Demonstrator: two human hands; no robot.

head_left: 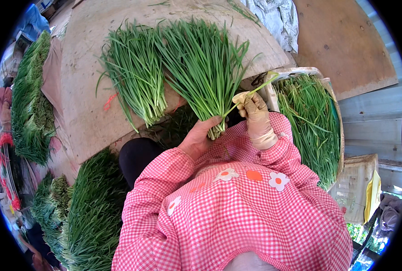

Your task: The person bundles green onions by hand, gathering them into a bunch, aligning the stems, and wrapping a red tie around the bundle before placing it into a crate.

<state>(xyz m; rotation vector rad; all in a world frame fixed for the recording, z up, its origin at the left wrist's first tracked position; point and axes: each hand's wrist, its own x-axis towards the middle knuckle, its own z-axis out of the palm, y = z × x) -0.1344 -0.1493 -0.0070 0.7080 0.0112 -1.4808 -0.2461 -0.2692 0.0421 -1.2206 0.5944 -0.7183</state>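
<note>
My bare left hand (196, 138) is wrapped round the pale stem ends of a large bunch of garlic chives (205, 67). The long green leaves fan out away from me over the board. Close by on the right, my right hand (257, 118), in a cream-coloured glove, pinches a yellowish chive leaf (265, 84). One end of that leaf points up and right past the fingers; the other runs down toward the bunch's base. A second bunch of chives (135, 72) lies on the board, left of the held one, with its pale ends toward me.
A wide worn board (85, 90) spreads ahead of me. Right of me stands a white crate (296, 71) packed with loose chives. Stacked chives (94, 212) rise at my lower left, and another heap (31, 99) sits further left. Red ties (9, 176) hang at the far left.
</note>
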